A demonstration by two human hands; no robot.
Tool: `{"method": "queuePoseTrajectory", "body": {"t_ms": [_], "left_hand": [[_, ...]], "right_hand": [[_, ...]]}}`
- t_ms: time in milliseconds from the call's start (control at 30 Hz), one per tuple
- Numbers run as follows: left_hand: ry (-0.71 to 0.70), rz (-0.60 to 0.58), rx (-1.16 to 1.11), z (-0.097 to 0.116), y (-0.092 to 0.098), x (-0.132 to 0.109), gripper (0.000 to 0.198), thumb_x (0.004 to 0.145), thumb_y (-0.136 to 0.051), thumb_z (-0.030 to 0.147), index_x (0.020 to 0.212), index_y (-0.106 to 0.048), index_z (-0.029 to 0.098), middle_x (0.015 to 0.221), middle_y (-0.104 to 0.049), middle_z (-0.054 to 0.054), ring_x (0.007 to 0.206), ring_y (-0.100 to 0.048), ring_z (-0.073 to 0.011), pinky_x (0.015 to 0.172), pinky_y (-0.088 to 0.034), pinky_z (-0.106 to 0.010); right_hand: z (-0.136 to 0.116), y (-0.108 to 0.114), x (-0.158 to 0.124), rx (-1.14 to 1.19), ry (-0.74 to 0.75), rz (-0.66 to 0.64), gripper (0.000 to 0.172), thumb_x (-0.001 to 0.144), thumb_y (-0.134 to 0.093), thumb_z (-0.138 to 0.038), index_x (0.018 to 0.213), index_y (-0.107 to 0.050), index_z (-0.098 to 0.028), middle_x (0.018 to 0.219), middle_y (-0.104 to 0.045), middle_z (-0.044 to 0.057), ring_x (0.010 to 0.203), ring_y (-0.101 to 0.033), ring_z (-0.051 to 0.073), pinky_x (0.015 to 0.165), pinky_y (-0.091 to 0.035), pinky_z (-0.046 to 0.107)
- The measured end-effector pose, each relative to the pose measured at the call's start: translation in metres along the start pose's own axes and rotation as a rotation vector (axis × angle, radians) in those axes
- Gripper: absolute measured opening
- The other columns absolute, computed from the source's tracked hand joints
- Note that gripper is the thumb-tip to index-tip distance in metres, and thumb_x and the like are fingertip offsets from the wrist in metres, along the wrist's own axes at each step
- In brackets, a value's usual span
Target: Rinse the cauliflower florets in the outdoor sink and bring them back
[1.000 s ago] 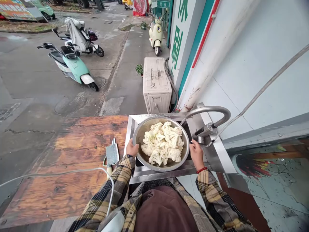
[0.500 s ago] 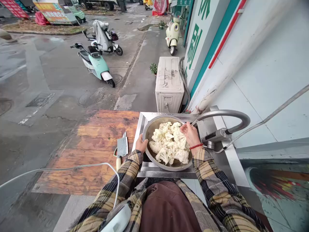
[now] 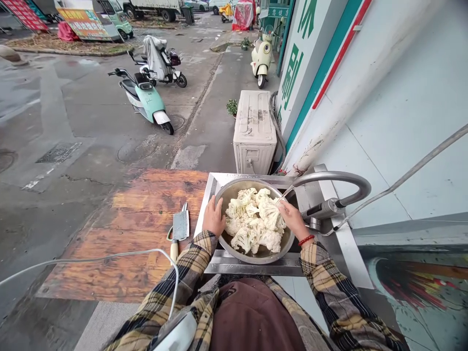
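A round metal bowl (image 3: 227,243) full of cut cauliflower pieces (image 3: 244,239) sits over the sink (image 3: 252,268). At its left side, my left hand (image 3: 214,218) is closed on the rim, fingers along the edge. My right hand (image 3: 292,219), with a red bead bracelet (image 3: 306,240), reaches over the right rim and grips a large cauliflower floret (image 3: 271,213); its fingertips are partly hidden. A thin stream of water falls from the curved faucet (image 3: 334,175) onto the cauliflower beside my right hand.
Left of the sink, a cleaver (image 3: 181,225) lies on the wooden table (image 3: 127,234) with another tool partly beneath it. A white cable (image 3: 109,255) crosses the table's front. Beyond the sink stands a beige outdoor unit (image 3: 255,131); a wall (image 3: 413,146) rises on the right.
My right hand has moved slightly down and right, and now grips a floret raised at the bowl's right side. My left hand has slid up the rim. The view has shifted slightly.
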State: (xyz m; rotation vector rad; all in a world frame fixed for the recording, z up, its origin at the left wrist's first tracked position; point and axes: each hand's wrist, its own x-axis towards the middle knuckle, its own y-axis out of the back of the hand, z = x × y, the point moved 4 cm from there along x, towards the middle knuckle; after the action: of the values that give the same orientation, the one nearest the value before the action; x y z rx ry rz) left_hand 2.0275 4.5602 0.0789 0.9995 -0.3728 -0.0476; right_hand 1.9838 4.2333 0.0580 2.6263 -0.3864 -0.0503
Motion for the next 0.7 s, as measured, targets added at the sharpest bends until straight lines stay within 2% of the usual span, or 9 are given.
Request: {"method": "queuePoseTrajectory", "body": {"t_ms": [133, 200, 267, 333, 400, 433, 500, 600, 700], "left_hand": [[-0.021, -0.058, 0.061, -0.008, -0.006, 0.001, 0.069, 0.070, -0.056, 0.015, 0.137, -0.041, 0.015, 0.152, -0.027, -0.019, 0.139, -0.028, -0.0376, 0.112, -0.029, -0.054], [-0.016, -0.087, 0.081, -0.016, -0.010, 0.000, 0.069, 0.070, -0.059, 0.017, 0.137, -0.042, 0.016, 0.153, -0.027, -0.018, 0.140, -0.027, -0.0381, 0.112, -0.029, -0.054], [0.006, -0.121, 0.105, -0.021, -0.012, -0.003, 0.070, 0.070, -0.061, 0.020, 0.137, -0.043, 0.017, 0.153, -0.027, -0.017, 0.140, -0.027, -0.0388, 0.112, -0.028, -0.055], [0.060, -0.152, 0.157, -0.020, -0.010, -0.005, 0.069, 0.070, -0.063, 0.023, 0.136, -0.044, 0.018, 0.153, -0.027, -0.018, 0.139, -0.027, -0.0402, 0.111, -0.026, -0.058], [0.087, -0.158, 0.225, -0.009, -0.006, -0.005, 0.067, 0.072, -0.061, 0.022, 0.137, -0.044, 0.017, 0.153, -0.028, -0.019, 0.141, -0.023, -0.0415, 0.111, -0.021, -0.062], [0.058, -0.161, 0.250, 0.001, -0.004, -0.004, 0.066, 0.074, -0.060, 0.021, 0.138, -0.043, 0.017, 0.154, -0.027, -0.019, 0.142, -0.020, -0.0412, 0.112, -0.019, -0.062], [-0.087, -0.193, 0.259, 0.026, -0.004, -0.001, 0.065, 0.075, -0.056, 0.015, 0.138, -0.043, 0.017, 0.156, -0.024, -0.017, 0.144, -0.015, -0.0377, 0.114, -0.014, -0.060], [-0.263, -0.300, 0.209, 0.055, -0.015, 0.001, 0.067, 0.073, -0.053, 0.009, 0.139, -0.043, 0.019, 0.157, -0.023, -0.013, 0.145, -0.017, -0.0322, 0.116, -0.016, -0.054], [-0.252, -0.379, 0.159, 0.057, -0.030, -0.001, 0.064, 0.073, -0.054, 0.011, 0.136, -0.046, 0.017, 0.153, -0.031, -0.015, 0.143, -0.022, -0.0343, 0.115, -0.020, -0.054]], "right_hand": [[-0.023, -0.029, -0.014, -0.099, 0.034, 0.008, 0.052, 0.083, -0.056, -0.047, 0.128, -0.058, -0.021, 0.134, -0.056, 0.011, 0.127, -0.048, 0.030, 0.109, -0.036, 0.051], [-0.044, -0.043, -0.018, -0.133, 0.131, -0.009, 0.049, 0.082, -0.060, -0.043, 0.126, -0.060, -0.022, 0.135, -0.055, 0.011, 0.130, -0.044, 0.030, 0.112, -0.030, 0.053], [-0.061, -0.048, -0.019, -0.100, 0.261, -0.062, 0.040, 0.082, -0.060, -0.037, 0.120, -0.064, -0.024, 0.134, -0.056, 0.008, 0.132, -0.042, 0.027, 0.114, -0.028, 0.050], [-0.066, -0.042, -0.015, 0.008, 0.296, -0.090, 0.033, 0.084, -0.057, -0.035, 0.115, -0.067, -0.026, 0.133, -0.058, 0.005, 0.128, -0.047, 0.023, 0.112, -0.032, 0.045], [-0.057, -0.027, -0.006, 0.128, 0.187, -0.022, 0.032, 0.087, -0.053, -0.039, 0.111, -0.069, -0.024, 0.124, -0.064, 0.006, 0.117, -0.056, 0.022, 0.106, -0.039, 0.043], [-0.050, -0.020, -0.001, 0.186, 0.106, 0.025, 0.034, 0.086, -0.052, -0.042, 0.108, -0.069, -0.023, 0.119, -0.067, 0.007, 0.112, -0.059, 0.022, 0.103, -0.042, 0.043], [-0.038, -0.010, 0.008, 0.316, -0.024, 0.073, 0.038, 0.083, -0.056, -0.048, 0.103, -0.070, -0.020, 0.109, -0.071, 0.007, 0.105, -0.062, 0.023, 0.098, -0.045, 0.042], [-0.034, -0.007, 0.013, 0.528, -0.084, 0.018, 0.044, 0.076, -0.063, -0.052, 0.103, -0.070, -0.018, 0.110, -0.071, 0.008, 0.109, -0.062, 0.022, 0.100, -0.044, 0.040], [-0.033, -0.001, 0.008, 0.618, -0.096, -0.040, 0.045, 0.077, -0.064, -0.053, 0.106, -0.069, -0.018, 0.111, -0.071, 0.009, 0.110, -0.062, 0.022, 0.102, -0.043, 0.041]]}}
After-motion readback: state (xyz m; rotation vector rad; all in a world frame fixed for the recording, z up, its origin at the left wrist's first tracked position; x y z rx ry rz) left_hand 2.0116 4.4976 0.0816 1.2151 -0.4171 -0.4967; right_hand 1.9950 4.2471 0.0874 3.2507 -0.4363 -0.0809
